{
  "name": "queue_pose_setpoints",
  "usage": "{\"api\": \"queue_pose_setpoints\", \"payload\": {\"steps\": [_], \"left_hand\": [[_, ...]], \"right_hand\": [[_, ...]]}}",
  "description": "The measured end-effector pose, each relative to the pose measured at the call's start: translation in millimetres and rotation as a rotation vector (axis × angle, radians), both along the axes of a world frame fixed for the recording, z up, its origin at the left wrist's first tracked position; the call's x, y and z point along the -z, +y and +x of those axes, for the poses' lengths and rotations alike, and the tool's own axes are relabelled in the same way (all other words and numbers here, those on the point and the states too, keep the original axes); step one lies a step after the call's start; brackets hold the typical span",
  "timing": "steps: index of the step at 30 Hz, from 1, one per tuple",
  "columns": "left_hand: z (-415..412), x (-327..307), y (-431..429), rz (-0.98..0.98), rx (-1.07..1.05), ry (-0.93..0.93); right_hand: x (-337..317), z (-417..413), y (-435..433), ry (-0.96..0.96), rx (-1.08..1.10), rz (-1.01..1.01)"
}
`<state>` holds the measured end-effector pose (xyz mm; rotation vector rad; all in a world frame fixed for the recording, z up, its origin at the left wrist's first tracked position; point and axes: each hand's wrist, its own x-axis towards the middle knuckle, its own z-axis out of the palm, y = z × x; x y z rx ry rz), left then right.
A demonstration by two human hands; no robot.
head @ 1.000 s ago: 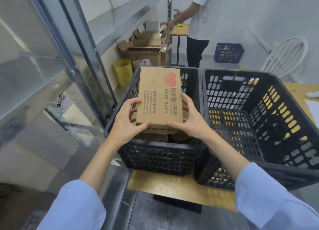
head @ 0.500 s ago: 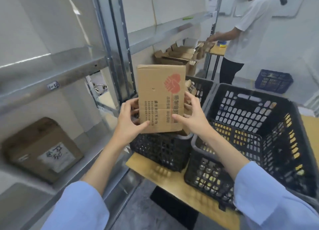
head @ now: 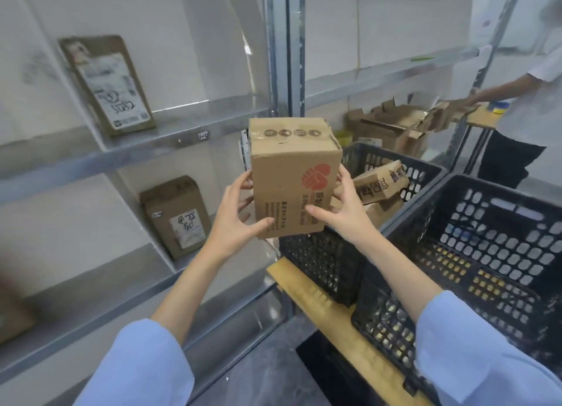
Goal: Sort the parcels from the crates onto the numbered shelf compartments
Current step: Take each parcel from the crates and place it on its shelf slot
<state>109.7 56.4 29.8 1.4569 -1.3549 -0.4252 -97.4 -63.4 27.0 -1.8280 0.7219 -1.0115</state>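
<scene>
box (head: 282, 162) w/ red heart logo (head: 316, 179)

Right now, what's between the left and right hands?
In the head view, only the cardboard parcel: left hand and right hand grip its opposite sides.

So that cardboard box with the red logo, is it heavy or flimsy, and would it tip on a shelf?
Probably light: the left hand and right hand hold the cardboard box up mostly by fingertips. Likely stiff, since its faces look flat and the top is taped. Stood on end, taller than wide, it might tip if nudged.
</scene>
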Motion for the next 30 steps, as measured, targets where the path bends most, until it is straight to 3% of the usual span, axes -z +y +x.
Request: {"api": "queue_pose_setpoints", "payload": {"steps": [5,14,30], "left_hand": [[14,-12,48,0.036,-0.136,-0.064],[27,-20,116,0.009,-0.299,0.0],[59,-25,252,-0.014,-0.543,0.043]], "right_hand": [[-5,24,14,-0.031,-0.135,-0.01],[-12,74,56,-0.058,-0.385,0.02],[-11,149,152,0.0,-0.55,0.039]]}}
